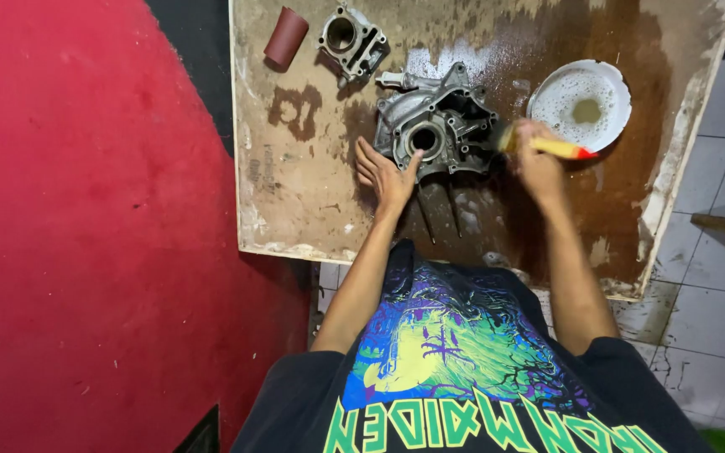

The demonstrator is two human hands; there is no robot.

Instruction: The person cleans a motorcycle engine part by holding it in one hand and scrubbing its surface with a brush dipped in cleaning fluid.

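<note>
No packages, labels, signs or screens show anywhere on the surface or around it.

Wet, stained wooden board (pixel 312 210), grey metal engine casing (pixel 438 126) at centre, smaller metal cylinder block (pixel 352 39) at eleven o'clock, rolled reddish-brown sandpaper (pixel 285 37) beside it, white foamy bowl (pixel 579 102) at two o'clock

One engine casing (pixel 440 126), one cylinder block (pixel 351 39), one bowl (pixel 610 84), one brush (pixel 547 147), one sandpaper roll (pixel 285 37).
</note>
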